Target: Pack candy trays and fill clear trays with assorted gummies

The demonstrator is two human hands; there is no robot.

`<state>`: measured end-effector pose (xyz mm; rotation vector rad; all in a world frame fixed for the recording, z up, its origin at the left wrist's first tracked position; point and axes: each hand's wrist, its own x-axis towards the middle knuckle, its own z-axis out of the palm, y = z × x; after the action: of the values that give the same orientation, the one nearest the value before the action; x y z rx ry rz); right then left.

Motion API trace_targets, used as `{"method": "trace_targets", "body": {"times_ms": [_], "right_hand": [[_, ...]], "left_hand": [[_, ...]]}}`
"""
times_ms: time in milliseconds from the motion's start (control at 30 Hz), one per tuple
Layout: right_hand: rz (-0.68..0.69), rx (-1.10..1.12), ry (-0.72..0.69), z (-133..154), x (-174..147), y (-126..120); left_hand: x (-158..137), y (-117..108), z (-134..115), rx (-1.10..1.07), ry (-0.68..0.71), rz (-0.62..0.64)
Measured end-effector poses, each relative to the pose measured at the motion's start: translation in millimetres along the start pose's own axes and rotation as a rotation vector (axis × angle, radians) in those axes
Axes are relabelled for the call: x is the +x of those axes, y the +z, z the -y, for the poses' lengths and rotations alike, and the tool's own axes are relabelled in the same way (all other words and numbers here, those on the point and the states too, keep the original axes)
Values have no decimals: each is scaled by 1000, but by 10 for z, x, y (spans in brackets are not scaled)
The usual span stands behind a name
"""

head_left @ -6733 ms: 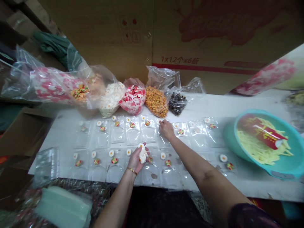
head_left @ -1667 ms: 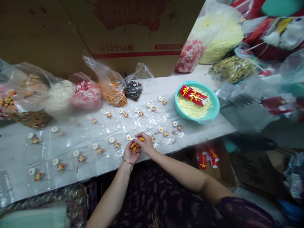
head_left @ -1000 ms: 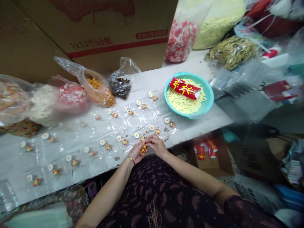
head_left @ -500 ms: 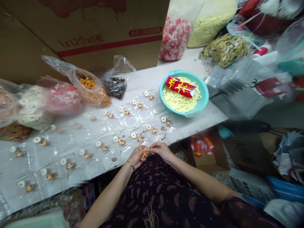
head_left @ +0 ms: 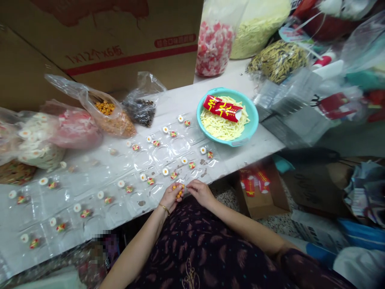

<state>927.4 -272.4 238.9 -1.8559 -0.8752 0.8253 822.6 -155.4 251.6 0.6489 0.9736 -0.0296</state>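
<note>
My left hand (head_left: 169, 198), with a bracelet at its wrist, is closed around several small orange pieces (head_left: 179, 192) that show between the fingers. Just to its right, my right hand (head_left: 202, 193) has its fingers pinched together, a small gap from the left; whether anything is in the pinch is too small to tell. Both are held in front of my body at the table's near edge. Beyond them lie rows of clear plastic trays (head_left: 159, 151), many bearing a white disc with an orange centre (head_left: 165, 171) and a red-green-yellow piece (head_left: 173, 175).
A turquoise bowl (head_left: 253, 120) holds pale yellow strips and red printed sleeves (head_left: 224, 109). Plastic bags stand along the back, one with orange pieces (head_left: 105, 107), one with dark bits (head_left: 144, 112). A large cardboard box (head_left: 120, 36) stands behind. Below right sits an open carton (head_left: 264, 206).
My right hand has drawn slightly apart from the left, where their fingertips met before. The orange pieces stay in my left hand. The whole view has shifted a little.
</note>
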Motion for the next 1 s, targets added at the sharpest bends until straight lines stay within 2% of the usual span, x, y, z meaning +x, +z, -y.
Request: {"method": "trace_targets", "body": {"times_ms": [133,200,267,367,500,700,900,1000], "right_hand": [[-243,165,240,-382,110,-274],[-362,147,315,-570,201,-433],[-455,49,318,-697,310,-547],[-524,-140,213,-778,477,-600],[-454,-398,-1,-828,630,-562],[-332,-743,-175,-934,639,-586],[-296,-915,-298,-1001,587,-657],[-232,-956,-348,-1023,562,-674]], "left_hand": [[15,-152,-58,-87,-29,-15],[8,-216,-74,-89,-29,-23],[-5,-250,-77,-85,-26,-30],[-26,-258,-76,-70,-21,-38],[-54,-252,-101,-48,-13,-69],[-62,-216,-169,-63,20,-65],[-6,-133,-235,-62,34,-70],[20,-127,-253,-62,43,-66]]}}
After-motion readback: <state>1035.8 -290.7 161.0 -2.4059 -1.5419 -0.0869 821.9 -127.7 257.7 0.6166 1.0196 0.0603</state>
